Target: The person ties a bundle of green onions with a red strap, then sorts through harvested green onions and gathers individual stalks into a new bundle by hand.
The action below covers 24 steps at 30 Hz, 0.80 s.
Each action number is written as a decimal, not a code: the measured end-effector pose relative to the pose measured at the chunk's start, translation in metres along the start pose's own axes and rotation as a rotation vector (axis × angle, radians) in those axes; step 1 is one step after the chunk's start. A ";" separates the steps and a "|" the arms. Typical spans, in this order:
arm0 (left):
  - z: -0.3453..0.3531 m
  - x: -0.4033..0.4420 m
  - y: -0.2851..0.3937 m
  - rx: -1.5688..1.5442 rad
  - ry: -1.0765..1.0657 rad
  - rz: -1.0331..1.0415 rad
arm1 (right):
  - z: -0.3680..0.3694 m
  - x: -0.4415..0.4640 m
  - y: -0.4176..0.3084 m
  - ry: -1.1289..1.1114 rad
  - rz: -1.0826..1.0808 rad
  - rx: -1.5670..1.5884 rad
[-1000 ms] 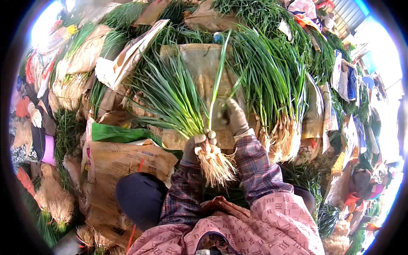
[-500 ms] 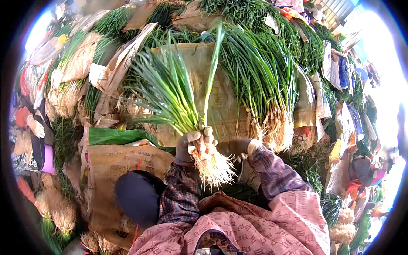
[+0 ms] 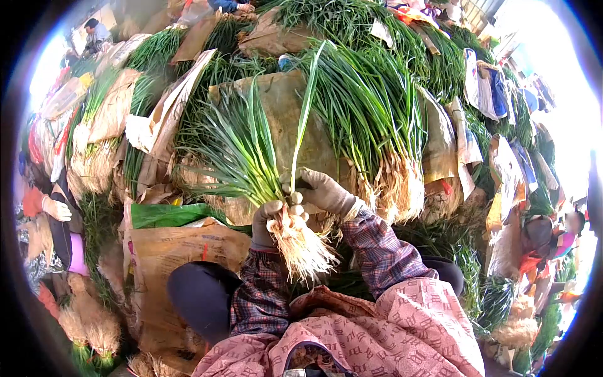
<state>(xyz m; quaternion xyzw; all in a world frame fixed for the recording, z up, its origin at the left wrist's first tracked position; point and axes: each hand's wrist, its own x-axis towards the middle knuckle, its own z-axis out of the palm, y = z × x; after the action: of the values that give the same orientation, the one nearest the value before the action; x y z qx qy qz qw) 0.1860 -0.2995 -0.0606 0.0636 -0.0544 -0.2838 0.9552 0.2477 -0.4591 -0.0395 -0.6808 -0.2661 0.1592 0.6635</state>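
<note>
A bunch of spring onions (image 3: 259,166), leaves up and pale stringy roots (image 3: 304,251) down, is held in front of me. My left hand (image 3: 267,223), in a greyish glove, is closed around its white lower stems. One stalk (image 3: 304,119) stands apart from the other leaves, on the right side of the bunch. At the base of that stalk my right hand (image 3: 326,191), also gloved, has its thumb and fingers closed together, touching the bunch beside the left fingers.
Behind the bunch lies a tan sack (image 3: 286,103). A larger pile of spring onions (image 3: 377,113) rests to its right, roots toward me. A brown sack (image 3: 182,270) and green sheet (image 3: 169,215) lie at left. Another person's gloved hand (image 3: 56,208) shows at far left.
My right hand has come up and left from beside my knee to the base of the separate stalk. My left hand still holds the bunch in much the same place.
</note>
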 end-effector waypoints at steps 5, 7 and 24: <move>0.011 -0.011 0.002 0.027 0.045 -0.122 | 0.005 -0.002 -0.019 0.086 -0.086 -0.270; 0.021 -0.012 0.001 0.098 0.094 -0.096 | 0.003 -0.008 -0.039 0.072 0.062 -0.486; -0.062 0.028 -0.017 0.580 0.179 0.020 | -0.065 0.019 0.051 0.631 0.616 -0.135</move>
<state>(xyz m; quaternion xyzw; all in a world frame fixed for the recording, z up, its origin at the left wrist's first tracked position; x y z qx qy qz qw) 0.2090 -0.3234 -0.1226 0.3578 -0.0495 -0.2403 0.9010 0.3077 -0.5004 -0.0829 -0.7855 0.1548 0.1161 0.5879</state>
